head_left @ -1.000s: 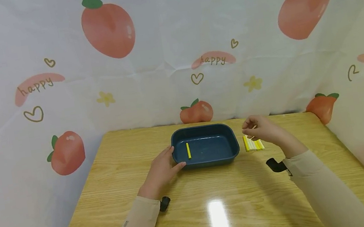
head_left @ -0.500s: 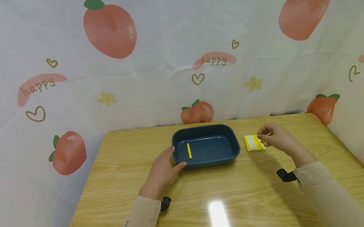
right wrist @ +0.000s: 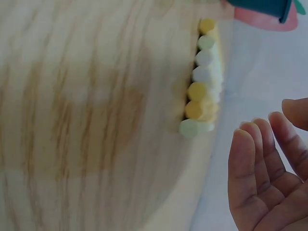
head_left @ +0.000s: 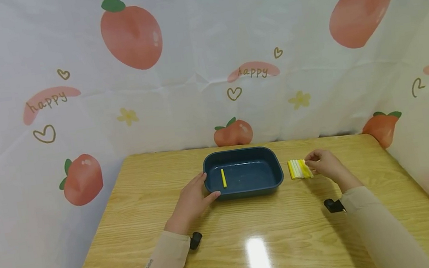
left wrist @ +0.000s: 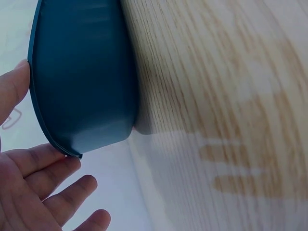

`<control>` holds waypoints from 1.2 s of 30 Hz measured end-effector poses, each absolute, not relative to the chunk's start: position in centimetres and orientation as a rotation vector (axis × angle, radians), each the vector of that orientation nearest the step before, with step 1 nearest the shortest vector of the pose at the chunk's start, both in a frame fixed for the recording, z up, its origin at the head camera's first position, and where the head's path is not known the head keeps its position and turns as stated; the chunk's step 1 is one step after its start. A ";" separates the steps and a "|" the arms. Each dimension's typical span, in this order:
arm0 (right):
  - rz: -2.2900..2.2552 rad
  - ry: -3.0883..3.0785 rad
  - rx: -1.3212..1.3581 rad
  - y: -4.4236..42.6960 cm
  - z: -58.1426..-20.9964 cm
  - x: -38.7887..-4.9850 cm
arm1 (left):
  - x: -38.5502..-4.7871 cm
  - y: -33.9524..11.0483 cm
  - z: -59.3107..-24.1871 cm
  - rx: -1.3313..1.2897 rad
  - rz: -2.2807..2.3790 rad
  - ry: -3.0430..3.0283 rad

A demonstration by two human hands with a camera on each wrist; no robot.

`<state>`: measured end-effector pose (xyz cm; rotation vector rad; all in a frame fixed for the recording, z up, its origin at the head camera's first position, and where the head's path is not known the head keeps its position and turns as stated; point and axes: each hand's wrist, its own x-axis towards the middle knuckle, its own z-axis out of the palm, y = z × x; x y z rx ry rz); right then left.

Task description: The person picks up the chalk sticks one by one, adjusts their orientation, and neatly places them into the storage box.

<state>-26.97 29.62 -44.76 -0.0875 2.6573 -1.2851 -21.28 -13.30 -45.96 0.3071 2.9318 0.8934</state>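
Note:
A dark blue rectangular container stands on the table with one yellow chalk stick lying inside at its left. My left hand rests at its left front corner, fingers and thumb touching the rim, as the left wrist view also shows on the container wall. To the right lies a row of yellow and white chalk sticks. At the row's right end hovers my right hand, thumb and index close together. In the right wrist view, those fingers are apart from the chalk row, nothing between them.
The wooden table reaches back to a white cloth printed with fruit and hearts, which also hangs along the left and right sides. Black camera mounts sit at both wrists. A bright light reflection lies on the tabletop.
My right hand has moved right and lower, from above the chalk row to its right end. The left hand stays at the container, and the chalk stick inside lies unmoved.

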 end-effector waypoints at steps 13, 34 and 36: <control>-1.258 2.566 0.063 30.7 -46.4 -29.2 | -21.5 -13.3 -46.1 0.297 0.888 2.937; -1.153 2.569 0.102 30.8 -46.4 -29.8 | -21.3 -13.2 -46.0 0.303 0.885 2.937; -1.146 2.556 0.100 30.9 -46.3 -29.7 | -21.3 -13.2 -46.1 0.294 0.879 2.937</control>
